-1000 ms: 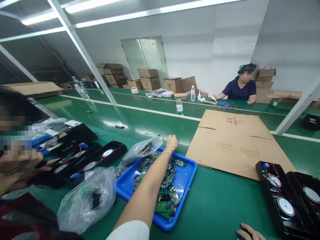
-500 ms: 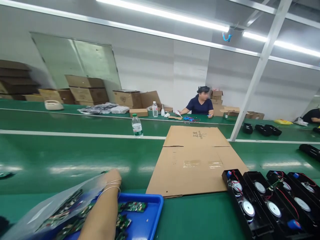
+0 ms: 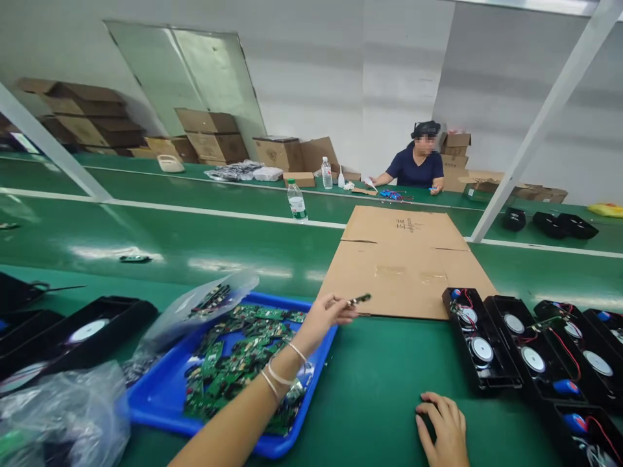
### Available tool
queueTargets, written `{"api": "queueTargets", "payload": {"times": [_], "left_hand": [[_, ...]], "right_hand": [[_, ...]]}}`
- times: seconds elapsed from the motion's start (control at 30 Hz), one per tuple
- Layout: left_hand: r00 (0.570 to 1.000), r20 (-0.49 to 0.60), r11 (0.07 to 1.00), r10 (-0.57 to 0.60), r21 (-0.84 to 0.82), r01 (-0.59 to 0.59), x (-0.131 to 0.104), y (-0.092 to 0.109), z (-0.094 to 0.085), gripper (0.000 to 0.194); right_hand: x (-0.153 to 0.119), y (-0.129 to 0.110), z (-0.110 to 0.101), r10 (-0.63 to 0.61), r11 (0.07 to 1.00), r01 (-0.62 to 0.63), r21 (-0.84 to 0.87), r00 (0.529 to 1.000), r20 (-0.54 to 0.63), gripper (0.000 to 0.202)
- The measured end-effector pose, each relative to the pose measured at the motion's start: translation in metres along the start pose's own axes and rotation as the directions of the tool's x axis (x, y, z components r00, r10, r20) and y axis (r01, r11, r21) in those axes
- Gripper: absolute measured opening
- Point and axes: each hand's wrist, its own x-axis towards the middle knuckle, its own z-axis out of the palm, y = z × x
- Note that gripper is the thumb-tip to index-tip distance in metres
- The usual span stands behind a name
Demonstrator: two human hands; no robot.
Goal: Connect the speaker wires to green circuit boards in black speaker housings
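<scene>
My left hand (image 3: 331, 318), with white bands at its wrist, pinches a small green circuit board (image 3: 360, 299) above the right rim of a blue tray (image 3: 165, 402). Many green circuit boards (image 3: 233, 370) lie piled in that tray. A clear bag (image 3: 199, 308) holding more boards leans over the tray's back left. On the green table (image 3: 370, 383), my right hand (image 3: 442, 428) rests with its fingers apart and slightly curled, holding nothing. Black speaker housings (image 3: 481, 344) with white round speakers and red wires lie beyond it to the right.
A flat cardboard sheet (image 3: 413, 259) lies ahead. More black housings (image 3: 117, 324) and a clear plastic bag (image 3: 63, 415) are at left. A bottle (image 3: 297, 202) stands behind the tray. Across the bench sits a person (image 3: 416, 165); slanted white posts (image 3: 540, 123) rise nearby.
My left hand has come up from the tray and moved right with a board in its fingers. My right hand has come into view. The camera view has tilted down and turned left.
</scene>
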Motion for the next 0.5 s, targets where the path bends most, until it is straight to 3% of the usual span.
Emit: {"api": "queueTargets", "payload": {"times": [0.17,0.33,0.5], "left_hand": [[0.980,0.140,0.971,-0.139,-0.177,0.163,-0.072,-0.045,0.038,0.027],[0.940,0.218,0.929,-0.264,-0.206,0.308,-0.106,-0.063,0.061,0.039],[0.870,0.361,0.910,-0.334,-0.117,0.398,-0.132,-0.086,0.069,0.045]], "right_hand": [[0.001,-0.005,-0.017,0.038,0.982,-0.054,0.179,0.995,0.091,0.018],[0.000,-0.020,-0.040,0.061,0.934,-0.084,0.348,0.995,0.076,0.021],[-0.022,-0.035,-0.041,0.104,0.907,-0.128,0.401,0.991,0.080,0.050]]}}
